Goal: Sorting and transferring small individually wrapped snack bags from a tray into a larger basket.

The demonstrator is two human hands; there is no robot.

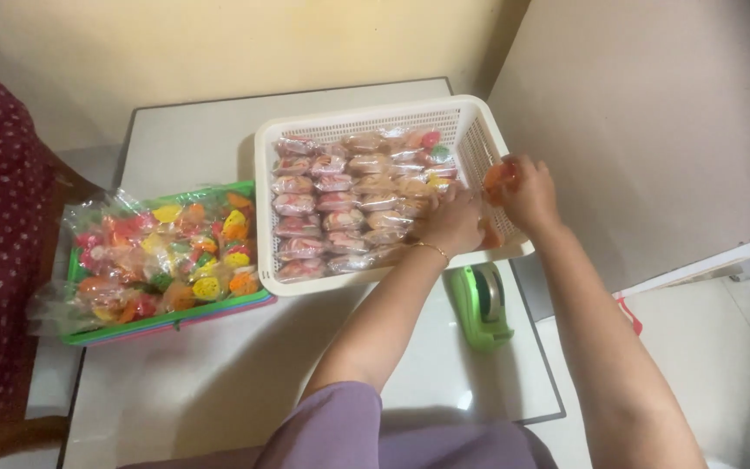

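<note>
I see the white slotted plastic basket mostly filled with neat rows of clear-wrapped sweets. My right hand pinches an orange wrapped sweet at its right edge; my left hand presses the rows. Left of it, the green tray holds many loose ones.

A small orange sweet in a clear packet was held just above the right wall of the white mesh basket, beside rows of wrapped packets.

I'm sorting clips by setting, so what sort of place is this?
Probably a home or small workshop where sweets are packed by hand. A white basket holds neat rows of wrapped packets, a green tray holds loose colourful ones, and a green tape dispenser sits on the white table.
</note>
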